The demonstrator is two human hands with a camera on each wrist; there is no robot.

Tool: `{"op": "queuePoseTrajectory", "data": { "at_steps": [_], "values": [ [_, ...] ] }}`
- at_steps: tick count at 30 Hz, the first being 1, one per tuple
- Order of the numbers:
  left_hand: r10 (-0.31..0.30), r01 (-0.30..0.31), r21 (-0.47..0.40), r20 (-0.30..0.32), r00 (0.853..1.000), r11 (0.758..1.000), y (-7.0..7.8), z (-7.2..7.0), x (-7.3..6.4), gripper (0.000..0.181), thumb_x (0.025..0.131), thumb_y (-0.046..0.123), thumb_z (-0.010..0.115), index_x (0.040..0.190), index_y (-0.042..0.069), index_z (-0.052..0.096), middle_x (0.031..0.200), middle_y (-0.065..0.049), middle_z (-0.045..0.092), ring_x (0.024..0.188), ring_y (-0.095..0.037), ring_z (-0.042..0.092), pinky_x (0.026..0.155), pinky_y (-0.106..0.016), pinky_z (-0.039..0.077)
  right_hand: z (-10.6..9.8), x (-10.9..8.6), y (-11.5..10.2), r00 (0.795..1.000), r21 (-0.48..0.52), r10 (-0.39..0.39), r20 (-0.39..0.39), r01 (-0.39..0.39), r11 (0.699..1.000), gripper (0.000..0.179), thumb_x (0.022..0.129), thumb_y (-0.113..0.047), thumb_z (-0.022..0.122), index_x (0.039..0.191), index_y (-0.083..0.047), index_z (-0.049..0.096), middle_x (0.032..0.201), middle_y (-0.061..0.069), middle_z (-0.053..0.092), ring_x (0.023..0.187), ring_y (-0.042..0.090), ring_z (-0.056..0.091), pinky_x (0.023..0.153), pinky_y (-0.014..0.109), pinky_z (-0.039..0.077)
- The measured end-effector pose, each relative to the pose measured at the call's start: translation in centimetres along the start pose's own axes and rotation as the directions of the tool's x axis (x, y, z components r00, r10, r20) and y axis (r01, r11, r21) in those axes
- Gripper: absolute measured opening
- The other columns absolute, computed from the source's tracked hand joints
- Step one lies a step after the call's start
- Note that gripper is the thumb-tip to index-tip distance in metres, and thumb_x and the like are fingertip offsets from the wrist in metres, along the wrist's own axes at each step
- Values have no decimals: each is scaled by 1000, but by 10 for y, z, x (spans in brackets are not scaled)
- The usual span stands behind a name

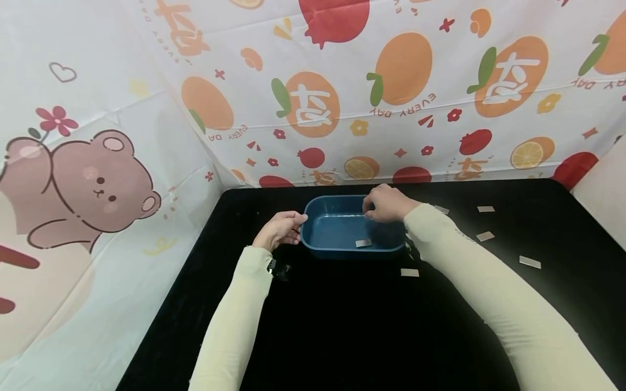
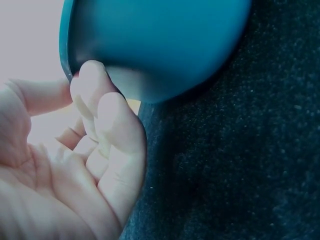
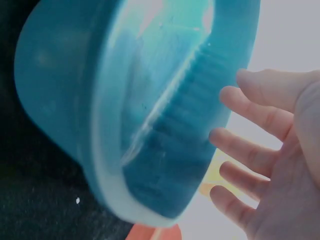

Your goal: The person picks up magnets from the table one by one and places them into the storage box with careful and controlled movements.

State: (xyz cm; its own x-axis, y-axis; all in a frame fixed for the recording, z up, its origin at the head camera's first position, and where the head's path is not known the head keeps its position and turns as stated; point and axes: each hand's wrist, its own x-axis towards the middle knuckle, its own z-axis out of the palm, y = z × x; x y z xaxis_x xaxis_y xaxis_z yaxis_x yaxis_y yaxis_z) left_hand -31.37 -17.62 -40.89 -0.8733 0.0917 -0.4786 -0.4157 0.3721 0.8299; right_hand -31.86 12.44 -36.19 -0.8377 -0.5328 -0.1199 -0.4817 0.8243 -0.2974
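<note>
Left hand (image 1: 280, 231) pinches the left end rim of a blue, glossy, rounded-rectangular plastic tray (image 1: 335, 225), thumb and fingers clamped on its edge; tray stands on a black fabric-topped table (image 1: 342, 320); right hand (image 1: 388, 203) is above the tray's right end, fingers apart, holding nothing; one small flat silver rectangular piece (image 1: 363, 243), apparently metal though glare obscures it, lies in the tray near its front wall; five similar silver pieces (image 1: 530, 262) lie on the table, right of and in front of the tray.

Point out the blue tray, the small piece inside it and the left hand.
Blue tray (image 1: 335, 228), head view: bare inner floor.
Small piece (image 1: 363, 243), head view: its upper face.
Left hand (image 2: 72, 175), left wrist view: the palm.
</note>
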Motion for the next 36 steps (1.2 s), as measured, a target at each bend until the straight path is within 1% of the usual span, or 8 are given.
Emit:
{"op": "queuePoseTrajectory", "data": {
  "at_steps": [4,8,13,19,25,31,36],
  "values": [
    [2,-2,4,5,1000,1000,1,0,0,24,101,33,57,100,9,59,73,0,58,55,-11,57,55,-23,54,-5,-2,6,1000,-7,13,-21,-14,1000,24,96,-23,64,113,-11,73,123,13,65,127,35,46,109,55,39],
    [4,-4,-2,6,1000,1000,0,0,0,23,102,33,57,96,10,58,72,0,57,55,-12,57,56,-24,53,-9,-6,10,999,-3,28,-32,-28,1000,23,96,-22,64,114,-10,73,121,13,65,121,32,48,106,53,42],
    [6,-6,-12,0,1000,1000,-2,-1,1,23,102,32,56,90,12,57,69,0,57,54,-12,57,55,-23,53,-12,-10,16,999,5,24,-46,-24,1000,22,96,-20,63,112,-9,73,119,14,66,113,31,51,101,51,45],
    [23,-23,-34,12,1000,999,-3,1,3,22,102,29,56,88,12,56,65,2,57,54,-11,57,56,-23,53,-18,-20,29,996,35,35,-79,-32,999,22,96,-18,63,113,-7,73,116,15,66,106,30,52,93,48,49],
    [13,-12,-43,16,1000,999,-2,0,4,22,103,28,55,92,10,56,64,2,57,54,-11,56,58,-24,53,-24,-27,40,992,42,59,-110,-55,998,21,95,-17,64,112,-6,72,116,16,68,106,32,54,94,49,49],
    [20,-19,-47,24,1000,999,-2,0,4,23,103,28,54,94,8,55,64,2,57,55,-11,56,58,-24,53,-22,-33,46,992,31,36,-123,-33,999,21,96,-16,63,110,-4,72,116,17,68,105,32,57,92,49,51],
    [15,-13,-52,42,999,999,0,1,3,24,104,29,53,94,7,54,65,3,55,54,-10,56,58,-23,53,-22,-39,52,990,37,41,-135,-36,999,20,95,-15,63,108,-4,73,115,18,69,104,31,57,92,49,51]
  ]
}}
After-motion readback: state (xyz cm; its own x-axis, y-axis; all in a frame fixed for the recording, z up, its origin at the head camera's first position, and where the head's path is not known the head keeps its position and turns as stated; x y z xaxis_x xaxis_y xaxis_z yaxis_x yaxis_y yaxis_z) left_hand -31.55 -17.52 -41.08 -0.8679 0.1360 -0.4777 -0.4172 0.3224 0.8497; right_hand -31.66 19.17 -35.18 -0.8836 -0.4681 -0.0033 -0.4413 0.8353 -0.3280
